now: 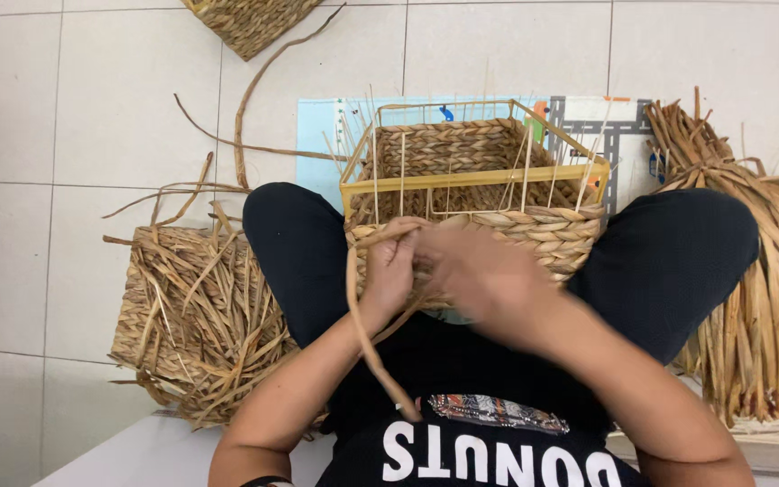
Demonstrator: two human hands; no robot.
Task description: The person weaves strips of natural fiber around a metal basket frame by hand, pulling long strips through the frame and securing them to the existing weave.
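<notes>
A half-woven straw basket (462, 153) on a yellow wire frame (471, 179) rests between my knees. My left hand (388, 271) grips a long dried straw strand (362, 325) against the basket's near braided wall (552, 234); the strand loops down toward my lap. My right hand (484, 275) is blurred, its fingers closed at the same wall beside the left hand, apparently pinching the weave. Thin upright stakes rise from the frame.
A flat woven piece with loose straw ends (196, 320) lies by my left knee. A big bundle of dried straw (759, 271) lies at the right. Another woven basket (250, 22) sits at the top. A light blue mat (322, 135) lies under the basket on the tiled floor.
</notes>
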